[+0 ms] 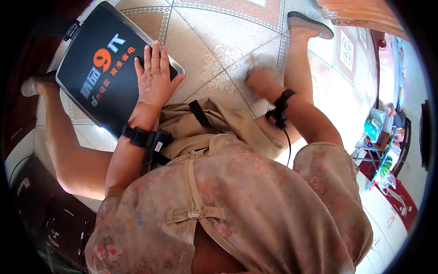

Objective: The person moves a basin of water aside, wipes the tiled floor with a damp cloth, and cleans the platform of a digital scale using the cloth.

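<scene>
My left hand point(153, 82) lies flat with its fingers stretched out on a black flat-topped appliance point(109, 84). Its top carries a large orange 9 and white and orange lettering, and a silvery rim shows along one edge. A ring sits on one finger of this hand. Over the floor to the right, my right hand point(264, 83) is closed on a crumpled white cloth point(265, 61). Motion blurs both the cloth and the fingers. Whether the cloth touches the floor I cannot tell.
Patterned floor tiles point(214, 27) lie between my spread legs. A wooden edge point(365, 16) stands at the upper right. Farther right is a small rack point(372, 148) with bags and other items. Dark furniture point(41, 210) is at the lower left. A cable point(289, 146) hangs from my right wrist.
</scene>
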A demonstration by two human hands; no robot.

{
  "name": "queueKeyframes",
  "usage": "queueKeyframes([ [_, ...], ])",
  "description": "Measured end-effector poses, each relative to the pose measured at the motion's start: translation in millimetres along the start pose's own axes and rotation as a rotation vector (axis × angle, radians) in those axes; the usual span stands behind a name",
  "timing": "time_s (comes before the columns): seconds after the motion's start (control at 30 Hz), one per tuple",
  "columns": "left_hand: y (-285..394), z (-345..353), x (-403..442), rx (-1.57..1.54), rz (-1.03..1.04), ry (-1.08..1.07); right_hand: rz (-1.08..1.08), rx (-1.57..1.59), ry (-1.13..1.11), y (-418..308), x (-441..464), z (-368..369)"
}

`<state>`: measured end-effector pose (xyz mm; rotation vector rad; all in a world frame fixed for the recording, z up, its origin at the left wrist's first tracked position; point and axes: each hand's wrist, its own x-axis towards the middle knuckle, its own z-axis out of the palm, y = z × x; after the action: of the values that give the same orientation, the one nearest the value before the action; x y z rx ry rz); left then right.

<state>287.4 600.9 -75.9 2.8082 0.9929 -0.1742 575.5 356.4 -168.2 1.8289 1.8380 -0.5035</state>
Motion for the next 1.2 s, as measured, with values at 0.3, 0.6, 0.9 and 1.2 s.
queueKeyframes([
  [0.3,-6.3,1.2,-4.1,0.006,0.01,0.005,0.365,0.103,0.152,90.5,41.0,-29.6],
  [0.6,-1.7,1.7,-1.8,0.061,0.027,-0.018,0.558,0.274,0.161,52.0,10.7,-32.2],
  [0.9,-4.1,3.3,-0.9,0.092,0.001,-0.042,-0.045,0.26,0.621,-45.0,10.7,-110.2],
  [1.2,-6.0,8.3,-4.2,0.063,0.029,0.019,-0.45,0.163,0.602,-162.2,30.3,-83.4],
])
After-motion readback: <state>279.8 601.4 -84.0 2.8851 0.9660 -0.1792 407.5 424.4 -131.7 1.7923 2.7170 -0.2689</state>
